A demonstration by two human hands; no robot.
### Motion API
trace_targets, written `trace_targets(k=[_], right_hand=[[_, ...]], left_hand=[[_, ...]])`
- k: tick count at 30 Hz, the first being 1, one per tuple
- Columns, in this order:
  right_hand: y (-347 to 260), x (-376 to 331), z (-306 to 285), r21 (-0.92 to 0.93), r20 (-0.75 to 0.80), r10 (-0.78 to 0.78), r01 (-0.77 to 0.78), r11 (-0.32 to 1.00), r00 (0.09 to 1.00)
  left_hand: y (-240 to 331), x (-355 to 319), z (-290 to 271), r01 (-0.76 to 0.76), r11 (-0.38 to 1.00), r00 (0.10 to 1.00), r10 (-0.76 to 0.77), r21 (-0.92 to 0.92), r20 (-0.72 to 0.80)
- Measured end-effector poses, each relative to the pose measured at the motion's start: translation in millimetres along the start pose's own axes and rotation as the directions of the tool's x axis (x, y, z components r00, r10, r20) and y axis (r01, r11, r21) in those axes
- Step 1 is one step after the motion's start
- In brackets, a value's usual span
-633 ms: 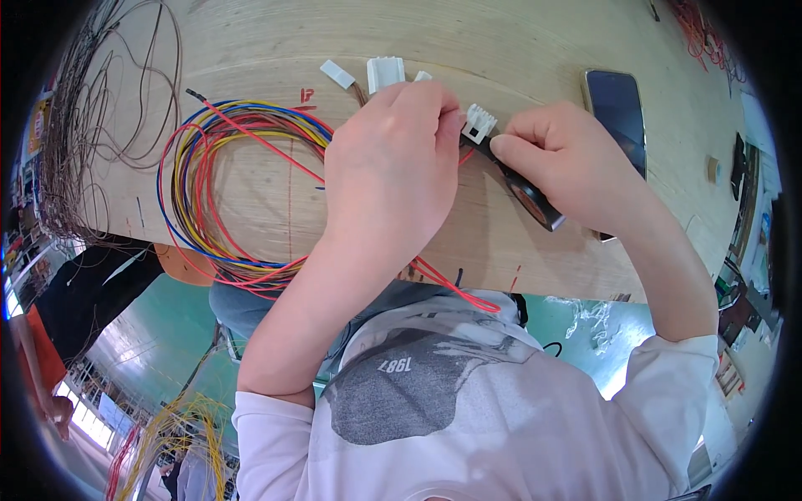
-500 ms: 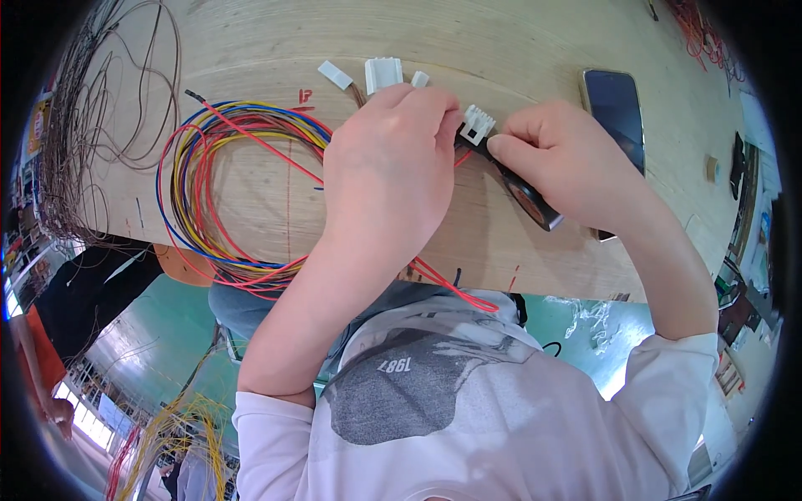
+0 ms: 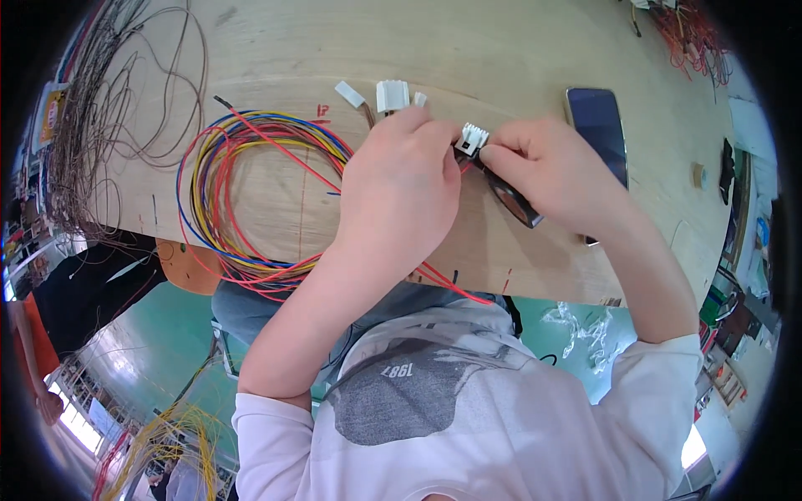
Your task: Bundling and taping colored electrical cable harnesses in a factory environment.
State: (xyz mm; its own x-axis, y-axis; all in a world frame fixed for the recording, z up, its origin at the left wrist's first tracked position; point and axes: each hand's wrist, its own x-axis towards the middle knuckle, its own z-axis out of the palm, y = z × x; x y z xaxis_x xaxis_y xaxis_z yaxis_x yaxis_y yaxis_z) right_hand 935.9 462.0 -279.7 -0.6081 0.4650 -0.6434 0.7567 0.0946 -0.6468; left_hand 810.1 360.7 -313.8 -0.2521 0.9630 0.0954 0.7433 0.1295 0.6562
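Note:
Several coloured wires lie coiled in a harness on the table, running under my left hand. That hand is closed around the wire bundle, its fingertips beside a small white connector. Just right of the connector, my right hand pinches a strip of black tape at the wires. The roll of black tape hangs under its fingers, tilted. Beyond my left hand lie a larger white connector and a small white plug. Another white piece is partly hidden by the knuckles.
A dark-screened phone lies right of my right hand. Thin brown wires spread over the table's left end, and red wires sit at the far right. A small tape roll rests near the right edge. Yellow wires hang at lower left.
The view has shifted slightly. Both hands stay at the wires beside the white connector, which has turned a little more upright; the tape roll remains under my right hand.

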Motion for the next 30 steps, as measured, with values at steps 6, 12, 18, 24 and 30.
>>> trace_targets(k=[6,12,18,24,30], right_hand=[[-4.8,-20.8,22.2,-0.095,-0.366,-0.482,0.483,0.870,0.796],[-16.6,-30.1,31.3,-0.141,-0.406,-0.597,0.598,0.789,0.692],[-20.7,-36.9,32.2,-0.091,-0.351,-0.529,0.534,0.841,0.773],[-9.7,-40.5,15.0,-0.228,-0.353,-0.652,0.614,0.756,0.671],[-32.7,-36.1,27.3,0.448,-0.243,-0.302,0.382,0.808,0.922]], left_hand=[[19.4,-11.2,-21.1,0.345,0.628,0.934,-0.299,-0.698,0.193],[15.1,-23.3,-27.4,0.253,0.498,0.960,-0.238,-0.829,0.150],[13.7,-28.3,-34.9,0.268,0.349,0.962,-0.151,-0.898,0.229],[15.0,-31.6,-26.6,0.268,0.619,0.963,-0.195,-0.738,0.186],[20.7,-35.5,-18.6,0.030,0.831,0.987,-0.112,-0.555,-0.114]])
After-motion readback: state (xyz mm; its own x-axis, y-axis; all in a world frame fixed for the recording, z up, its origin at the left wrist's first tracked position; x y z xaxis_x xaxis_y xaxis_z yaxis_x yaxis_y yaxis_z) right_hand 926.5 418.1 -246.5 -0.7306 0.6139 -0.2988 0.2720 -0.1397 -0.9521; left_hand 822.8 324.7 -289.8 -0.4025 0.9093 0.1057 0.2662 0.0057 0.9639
